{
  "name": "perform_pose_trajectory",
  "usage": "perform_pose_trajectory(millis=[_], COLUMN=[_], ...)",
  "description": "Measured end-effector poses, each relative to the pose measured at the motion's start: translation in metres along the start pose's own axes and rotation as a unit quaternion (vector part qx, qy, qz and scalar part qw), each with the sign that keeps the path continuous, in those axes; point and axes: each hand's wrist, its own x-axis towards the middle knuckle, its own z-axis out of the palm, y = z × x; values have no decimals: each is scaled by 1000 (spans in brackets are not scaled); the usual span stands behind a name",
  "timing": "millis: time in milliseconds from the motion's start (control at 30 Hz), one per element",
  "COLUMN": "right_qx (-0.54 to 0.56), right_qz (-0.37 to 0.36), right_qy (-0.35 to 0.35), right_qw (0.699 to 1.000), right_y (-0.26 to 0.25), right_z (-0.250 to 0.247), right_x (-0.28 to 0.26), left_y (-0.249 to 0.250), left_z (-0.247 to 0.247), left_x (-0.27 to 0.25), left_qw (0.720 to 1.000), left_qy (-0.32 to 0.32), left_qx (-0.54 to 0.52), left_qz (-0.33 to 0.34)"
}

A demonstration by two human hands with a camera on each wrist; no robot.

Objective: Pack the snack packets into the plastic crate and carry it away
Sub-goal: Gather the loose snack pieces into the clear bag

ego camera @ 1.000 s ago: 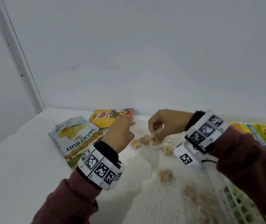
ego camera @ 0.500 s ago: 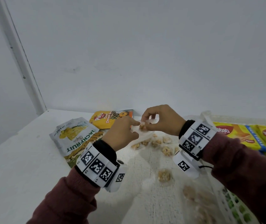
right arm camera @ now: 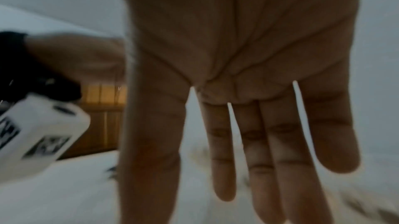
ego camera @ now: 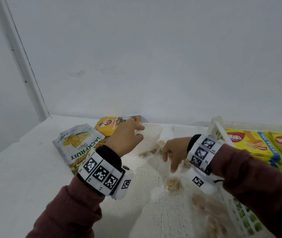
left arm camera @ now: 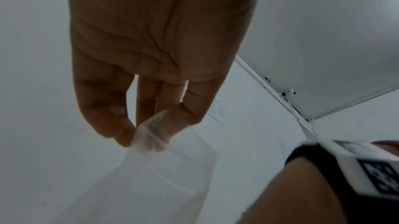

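Pinching the clear bag (left arm camera: 151, 173) are left fingers (left arm camera: 103, 108); right fingers (right arm camera: 272, 151) spread wide, apart.

Jackfruit packet (ego camera: 78, 145): lower end hidden under the left wrist band (ego camera: 102, 174). Orange packet (ego camera: 109, 125) half covered by the left hand (ego camera: 126, 140), label unreadable. White crate (ego camera: 219, 127) cut off by the right and bottom edges; near wall behind the right sleeve (ego camera: 257, 186). Yellow wafer packs (ego camera: 250, 145) run off the right edge. Loose wrapped snacks near the bottom (ego camera: 205, 203) are motion-blurred, count unclear. Clear bag (left arm camera: 164, 176) cut off at the bottom of the left wrist view (contents not visible there). Right wrist view: the right hand (right arm camera: 248, 91) blocks most of the table; blurred bits behind the fingers (right arm camera: 222, 159).
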Motion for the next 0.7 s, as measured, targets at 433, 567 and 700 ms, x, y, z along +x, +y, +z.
perform_pose_trajectory(millis=[433, 567, 700], right_qx=[-82, 19, -27], right_qz=[-32, 18, 114], right_qy=[23, 201, 134], right_qw=[996, 979, 984], right_y=[-3, 21, 36], right_z=[22, 1, 3], right_x=[24, 22, 29], left_y=[-3, -4, -3], left_z=[1, -1, -2], left_x=[-4, -5, -5], left_qw=[1000, 1000, 1000], left_qy=[11, 16, 19], left_qx=[-12, -6, -8], left_qz=[0, -2, -6])
